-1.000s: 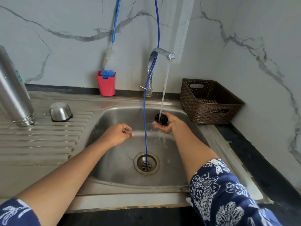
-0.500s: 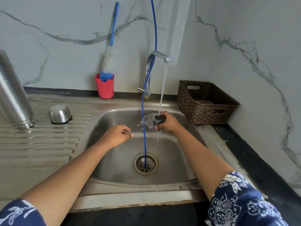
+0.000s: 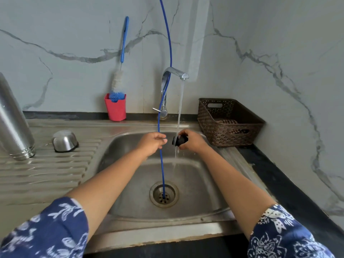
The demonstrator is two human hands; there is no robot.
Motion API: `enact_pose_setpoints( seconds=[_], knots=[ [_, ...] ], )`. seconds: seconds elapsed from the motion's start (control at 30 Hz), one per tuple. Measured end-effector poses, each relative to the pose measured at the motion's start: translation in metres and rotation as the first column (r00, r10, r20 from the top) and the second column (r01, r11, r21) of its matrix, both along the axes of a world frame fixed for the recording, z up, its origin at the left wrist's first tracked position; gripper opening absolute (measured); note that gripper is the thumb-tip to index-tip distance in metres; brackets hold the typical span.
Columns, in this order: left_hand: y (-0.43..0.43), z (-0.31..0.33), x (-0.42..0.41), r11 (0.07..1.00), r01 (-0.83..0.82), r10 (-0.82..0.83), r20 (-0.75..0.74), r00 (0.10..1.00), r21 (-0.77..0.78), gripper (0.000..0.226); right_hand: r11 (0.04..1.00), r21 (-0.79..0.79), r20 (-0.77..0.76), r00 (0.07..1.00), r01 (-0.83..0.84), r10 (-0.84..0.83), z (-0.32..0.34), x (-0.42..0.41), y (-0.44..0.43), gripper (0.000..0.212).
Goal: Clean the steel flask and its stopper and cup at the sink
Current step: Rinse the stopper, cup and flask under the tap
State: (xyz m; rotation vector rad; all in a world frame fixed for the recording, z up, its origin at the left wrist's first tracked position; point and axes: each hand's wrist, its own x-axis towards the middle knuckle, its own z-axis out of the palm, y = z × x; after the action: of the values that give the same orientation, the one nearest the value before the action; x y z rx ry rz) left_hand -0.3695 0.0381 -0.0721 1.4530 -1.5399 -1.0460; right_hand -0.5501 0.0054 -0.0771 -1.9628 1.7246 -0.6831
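A: What has been changed since half a second ago?

B: The left hand (image 3: pixel 151 144) has been brought to the right, just beside the stopper (image 3: pixel 179 140). Before, it was held well apart from it. The wide splash on the stopper is also no longer seen.

A: How is the stopper held?

B: It is gripped by the right hand (image 3: pixel 193 141) with the fingers curled round it. It is laid on its side above the far part of the sink (image 3: pixel 130 140), with its ribbed end to the left. The water stream (image 3: pixel 179 116) from the tap (image 3: pixel 174 75) is passed at that end.

A: And the left hand?

B: Its fingers are loosely bent and nothing is seen in them. A blue hose (image 3: pixel 163 164) is hung in front of it, down into the drain (image 3: pixel 163 195).

A: Where are the other parts?

B: The steel flask (image 3: pixel 14 123) is stood mouth down at the far left of the drainboard (image 3: pixel 46 174). The steel cup (image 3: pixel 65 141) is laid upside down near it, to its right.
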Motion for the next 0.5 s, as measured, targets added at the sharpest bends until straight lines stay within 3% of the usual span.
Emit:
enact_pose_setpoints(
  seconds=[0.1,0.27,0.5],
  knots=[
    [-0.016,0.002,-0.021,0.997,0.016,-0.014,-0.032,0.999,0.078,0.035,1.0,0.004,0.113,0.994,-0.001,0.0,0.002,-0.002,-0.005,0.057],
    [-0.028,-0.006,-0.031,0.967,0.05,0.026,-0.292,0.956,0.25,0.031,1.0,0.028,0.364,0.931,-0.007,-0.003,-0.004,-0.012,-0.009,0.057],
    [-0.041,-0.002,-0.037,0.948,0.03,0.105,-0.398,0.911,0.318,0.012,0.991,0.13,0.716,0.693,-0.015,-0.083,0.0,-0.016,-0.011,0.049]
  ],
)
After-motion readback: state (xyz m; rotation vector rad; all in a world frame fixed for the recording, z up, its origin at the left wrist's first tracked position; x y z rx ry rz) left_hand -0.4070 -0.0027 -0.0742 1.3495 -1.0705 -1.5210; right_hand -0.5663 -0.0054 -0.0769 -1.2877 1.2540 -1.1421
